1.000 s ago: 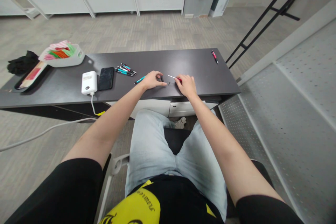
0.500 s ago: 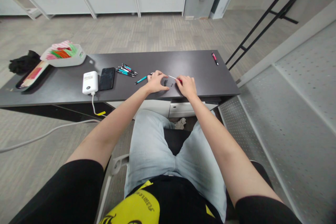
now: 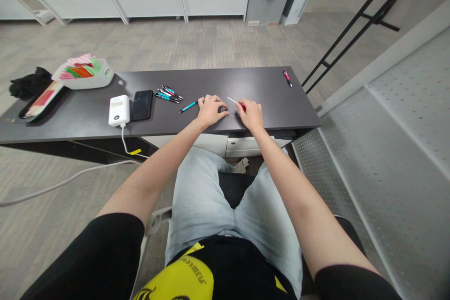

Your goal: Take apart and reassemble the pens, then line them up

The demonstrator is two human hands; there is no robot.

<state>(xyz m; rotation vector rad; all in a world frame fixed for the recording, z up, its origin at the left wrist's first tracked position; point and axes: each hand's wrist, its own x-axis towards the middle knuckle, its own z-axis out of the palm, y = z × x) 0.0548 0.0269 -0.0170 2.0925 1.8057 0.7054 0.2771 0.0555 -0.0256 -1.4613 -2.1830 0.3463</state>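
Patterned carpet floor is spreading across the upper part of the frame, filling the wide band between white cabinets at the top and the far edge of the surface below. A perforated panel is lining the right side. The dark surface is stretching in from the left border, its near edge running beneath both forearms and a broad stretch of top reaching from the hands toward its upper right corner. At far left, a white basket is holding colorful items above a loaded black tray. At center, the left hand is hovering at or resting on the surface, fingers bent; whether it is gripping anything, one cannot tell. To its left, a white charger and a black phone are lying side by side. A red pen is lying near the far right corner, a teal pen just beside the left hand. The right hand, right of center, is gripping a red-handled tool, its thin shaft pointing up and left.
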